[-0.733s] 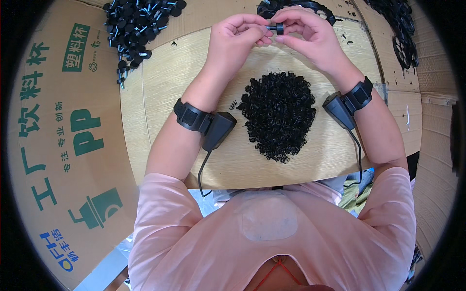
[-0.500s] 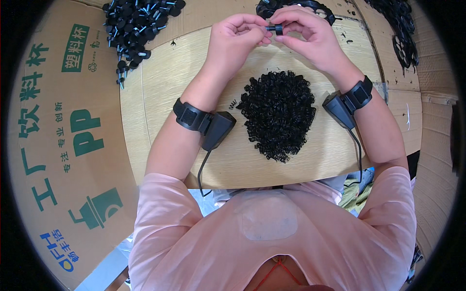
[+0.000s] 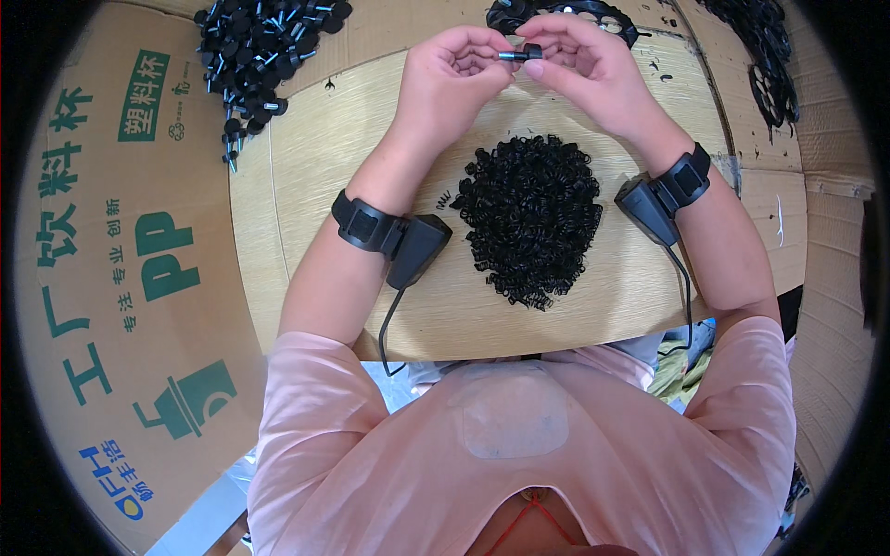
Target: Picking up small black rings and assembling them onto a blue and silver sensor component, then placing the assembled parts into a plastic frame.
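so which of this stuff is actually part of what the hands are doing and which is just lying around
In use:
- small black part, pinched between left hand and right hand
- pile of black rings below the hands
- heap of black pins, top left

Lying about:
- printed cardboard
- black rings, top right
- wrist devices

Your wooden counter (image 3: 306,185) carries a heap of small black springs (image 3: 530,218) at its middle and black pins (image 3: 260,42) far left.

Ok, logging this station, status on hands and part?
Left hand and right hand both pinching small black pin. Pile of black springs below on board. Nothing in the way.
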The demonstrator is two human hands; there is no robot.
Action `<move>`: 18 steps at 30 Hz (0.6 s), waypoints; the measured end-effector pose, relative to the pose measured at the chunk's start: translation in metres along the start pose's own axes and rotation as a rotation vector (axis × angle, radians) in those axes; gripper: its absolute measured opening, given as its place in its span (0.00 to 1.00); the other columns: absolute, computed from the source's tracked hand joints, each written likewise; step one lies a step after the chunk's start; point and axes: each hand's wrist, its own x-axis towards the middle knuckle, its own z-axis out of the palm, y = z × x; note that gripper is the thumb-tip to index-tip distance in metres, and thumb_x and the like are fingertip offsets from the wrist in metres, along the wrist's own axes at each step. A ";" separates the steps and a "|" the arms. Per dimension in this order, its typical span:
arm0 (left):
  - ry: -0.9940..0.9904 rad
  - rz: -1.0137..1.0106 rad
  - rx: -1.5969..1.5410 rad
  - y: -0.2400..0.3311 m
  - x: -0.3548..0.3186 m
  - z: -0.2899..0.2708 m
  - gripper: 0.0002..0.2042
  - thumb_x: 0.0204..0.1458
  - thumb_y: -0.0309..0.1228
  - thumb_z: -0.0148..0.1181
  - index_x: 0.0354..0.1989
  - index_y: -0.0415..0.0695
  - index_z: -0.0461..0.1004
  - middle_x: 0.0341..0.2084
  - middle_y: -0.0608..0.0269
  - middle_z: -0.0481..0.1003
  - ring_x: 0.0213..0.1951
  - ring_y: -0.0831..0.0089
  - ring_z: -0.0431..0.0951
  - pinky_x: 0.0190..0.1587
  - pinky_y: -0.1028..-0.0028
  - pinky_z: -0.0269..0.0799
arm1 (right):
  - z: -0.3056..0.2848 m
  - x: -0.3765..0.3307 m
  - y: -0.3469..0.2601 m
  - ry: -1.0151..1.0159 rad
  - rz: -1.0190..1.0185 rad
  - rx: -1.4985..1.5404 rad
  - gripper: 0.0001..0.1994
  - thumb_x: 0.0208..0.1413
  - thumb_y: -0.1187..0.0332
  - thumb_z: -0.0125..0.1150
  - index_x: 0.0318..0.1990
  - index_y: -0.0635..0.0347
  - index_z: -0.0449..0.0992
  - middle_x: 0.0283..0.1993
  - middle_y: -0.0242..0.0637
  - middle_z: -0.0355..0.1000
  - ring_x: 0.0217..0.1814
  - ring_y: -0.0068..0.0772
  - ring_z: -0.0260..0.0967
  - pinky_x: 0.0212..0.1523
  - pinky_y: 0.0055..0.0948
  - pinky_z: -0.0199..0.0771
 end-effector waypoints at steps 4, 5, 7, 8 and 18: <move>0.003 0.075 0.014 0.002 0.000 0.004 0.08 0.51 0.18 0.58 0.39 0.37 0.75 0.31 0.64 0.78 0.34 0.82 0.77 0.38 0.83 0.73 | -0.005 -0.001 0.004 -0.013 0.087 0.172 0.10 0.58 0.71 0.59 0.47 0.63 0.75 0.39 0.30 0.74 0.38 0.16 0.70 0.41 0.17 0.72; 0.003 0.075 0.014 0.002 -0.001 0.004 0.08 0.51 0.18 0.58 0.39 0.37 0.75 0.31 0.64 0.78 0.34 0.82 0.77 0.38 0.83 0.73 | -0.006 -0.001 0.004 -0.013 0.087 0.173 0.10 0.58 0.71 0.59 0.47 0.63 0.75 0.39 0.30 0.74 0.38 0.16 0.70 0.41 0.17 0.72; 0.050 0.068 0.103 0.003 -0.001 0.003 0.08 0.52 0.18 0.57 0.41 0.35 0.74 0.34 0.60 0.78 0.35 0.77 0.78 0.40 0.79 0.75 | -0.008 0.000 0.005 -0.063 0.060 0.111 0.11 0.58 0.72 0.59 0.47 0.63 0.75 0.39 0.29 0.74 0.39 0.15 0.70 0.41 0.17 0.71; 0.050 0.068 0.103 0.004 -0.001 0.003 0.08 0.52 0.18 0.57 0.41 0.35 0.74 0.34 0.60 0.78 0.35 0.77 0.78 0.40 0.79 0.75 | -0.008 0.000 0.005 -0.063 0.060 0.111 0.11 0.58 0.72 0.59 0.47 0.63 0.75 0.39 0.29 0.74 0.39 0.15 0.70 0.41 0.17 0.71; -0.155 0.288 -0.107 0.001 0.001 -0.014 0.07 0.54 0.23 0.51 0.32 0.34 0.76 0.34 0.54 0.77 0.33 0.71 0.75 0.40 0.74 0.70 | -0.008 0.002 -0.006 0.001 0.129 0.062 0.11 0.56 0.74 0.60 0.47 0.62 0.75 0.40 0.30 0.72 0.40 0.16 0.68 0.41 0.17 0.70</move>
